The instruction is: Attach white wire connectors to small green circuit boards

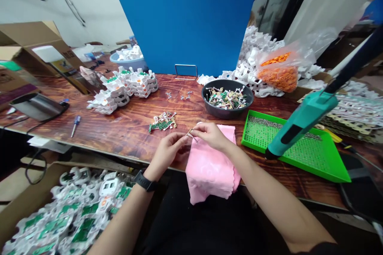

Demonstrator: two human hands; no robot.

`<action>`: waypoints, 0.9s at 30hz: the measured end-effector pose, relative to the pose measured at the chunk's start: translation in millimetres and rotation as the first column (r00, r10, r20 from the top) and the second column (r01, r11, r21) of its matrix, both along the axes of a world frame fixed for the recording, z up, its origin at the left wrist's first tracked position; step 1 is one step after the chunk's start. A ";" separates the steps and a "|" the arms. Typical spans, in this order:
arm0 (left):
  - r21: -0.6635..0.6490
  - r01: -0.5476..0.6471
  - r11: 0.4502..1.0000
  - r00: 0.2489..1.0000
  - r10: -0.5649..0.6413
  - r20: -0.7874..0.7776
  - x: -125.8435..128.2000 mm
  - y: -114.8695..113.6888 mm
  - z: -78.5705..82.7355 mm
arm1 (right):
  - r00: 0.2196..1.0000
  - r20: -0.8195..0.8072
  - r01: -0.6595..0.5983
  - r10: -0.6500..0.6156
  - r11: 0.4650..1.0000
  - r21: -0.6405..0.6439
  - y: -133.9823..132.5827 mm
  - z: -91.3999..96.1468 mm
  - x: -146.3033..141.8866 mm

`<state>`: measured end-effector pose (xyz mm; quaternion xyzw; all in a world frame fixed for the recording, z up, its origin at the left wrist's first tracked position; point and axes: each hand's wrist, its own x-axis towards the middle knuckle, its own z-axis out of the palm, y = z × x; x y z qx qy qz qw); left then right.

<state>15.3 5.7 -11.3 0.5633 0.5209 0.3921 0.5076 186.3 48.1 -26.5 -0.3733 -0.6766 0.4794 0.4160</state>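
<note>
My left hand, with a dark watch on its wrist, and my right hand meet at the table's front edge. Between their fingertips they pinch a small circuit board with a wire; fingers hide much of it. Under my right hand a pink cloth hangs over the edge. Just beyond my fingers lies a small pile of green and tan circuit boards with white connectors. A dark bowl farther back holds many similar boards.
A green perforated tray of screws lies right, with a teal electric screwdriver hanging over it. Stacked white housings stand left, near a small screwdriver. A cardboard box of housings sits below. A blue panel rises behind.
</note>
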 end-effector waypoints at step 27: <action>-0.039 0.081 0.996 0.990 -0.085 -0.112 -2.1 1.4 -3.8 | 0.999 -0.016 -0.049 0.047 0.995 -0.091 -0.3 7.6 -0.2</action>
